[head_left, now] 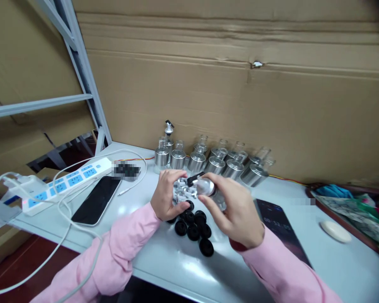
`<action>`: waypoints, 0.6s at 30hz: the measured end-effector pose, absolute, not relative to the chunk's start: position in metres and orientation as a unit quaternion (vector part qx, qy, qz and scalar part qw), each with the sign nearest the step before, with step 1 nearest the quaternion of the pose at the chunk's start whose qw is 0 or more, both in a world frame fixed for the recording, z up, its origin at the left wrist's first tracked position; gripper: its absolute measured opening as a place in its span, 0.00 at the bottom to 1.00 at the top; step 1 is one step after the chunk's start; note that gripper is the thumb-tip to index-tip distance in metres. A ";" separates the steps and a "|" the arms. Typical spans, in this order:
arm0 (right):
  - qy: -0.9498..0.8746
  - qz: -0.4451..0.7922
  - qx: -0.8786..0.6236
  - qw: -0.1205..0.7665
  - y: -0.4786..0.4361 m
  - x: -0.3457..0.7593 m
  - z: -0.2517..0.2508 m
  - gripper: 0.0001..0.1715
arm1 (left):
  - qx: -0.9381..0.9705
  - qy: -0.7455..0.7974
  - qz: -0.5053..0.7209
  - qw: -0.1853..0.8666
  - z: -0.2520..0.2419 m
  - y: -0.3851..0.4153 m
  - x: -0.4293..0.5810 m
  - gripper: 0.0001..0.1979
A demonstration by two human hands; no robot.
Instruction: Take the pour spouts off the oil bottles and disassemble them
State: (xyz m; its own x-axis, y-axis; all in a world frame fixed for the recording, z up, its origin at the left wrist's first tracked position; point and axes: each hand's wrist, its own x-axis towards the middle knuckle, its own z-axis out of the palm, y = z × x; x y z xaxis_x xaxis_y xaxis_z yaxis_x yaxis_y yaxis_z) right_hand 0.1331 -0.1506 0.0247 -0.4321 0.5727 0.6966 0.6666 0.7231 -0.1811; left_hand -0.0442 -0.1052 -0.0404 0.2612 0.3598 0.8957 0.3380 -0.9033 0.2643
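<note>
My left hand (pixel 168 194) is closed around a clear plastic pourer spout (pixel 185 191). My right hand (pixel 236 212) grips a small glass bottle with a silver metal collar (pixel 207 187), held on its side against the spout. Both hands meet just above a cluster of several black round caps (pixel 194 227) lying on the white table (pixel 164 265). Behind them stands a row of several glass bottles with silver collars (pixel 214 162) along the cardboard wall; the leftmost one (pixel 168 141) has a pourer fitted.
A white and blue power strip (pixel 66 181) with white cables lies at the left, beside a black phone (pixel 96 201). A second dark phone showing a timer (pixel 278 225) lies right of my hands. A white oval object (pixel 335 231) and a tray of cloth (pixel 356 206) sit at the right. Metal shelving (pixel 82 71) rises at the left.
</note>
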 end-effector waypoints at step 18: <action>-0.811 -0.082 -0.392 0.426 -0.140 0.117 0.027 0.25 | 0.708 0.259 0.656 0.039 -0.050 -0.092 -0.051 0.14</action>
